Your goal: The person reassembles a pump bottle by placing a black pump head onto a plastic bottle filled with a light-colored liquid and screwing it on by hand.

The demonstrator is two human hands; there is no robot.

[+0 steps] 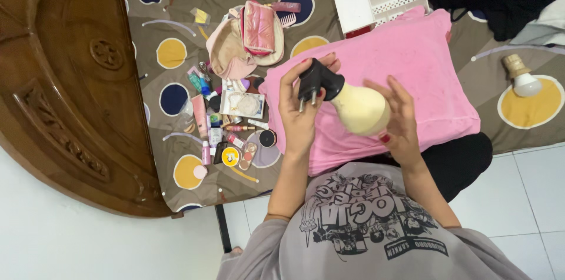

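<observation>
**Gripping a Bulb and Its Black Plug Socket Over a Pink Pillow**

Holding a cream-coloured light bulb (361,109) above the pink pillow (412,62), a person is curling the right hand (401,121) around the bulb's rounded end. The left hand (299,109) is closing its fingers on the black plug socket (318,83) fitted at the bulb's neck, its two metal pins pointing toward the person. Both hands are hovering just above the pillow's near edge. A white organizer tray (376,0) with bottles is sitting at the pillow's far edge. A second bulb (521,77) is lying to the right of the pillow on the patterned bedspread (170,50). To the pillow's left, scattered cosmetics (226,133) and a pink pouch (259,28) are spreading toward a carved wooden headboard (65,80).
</observation>
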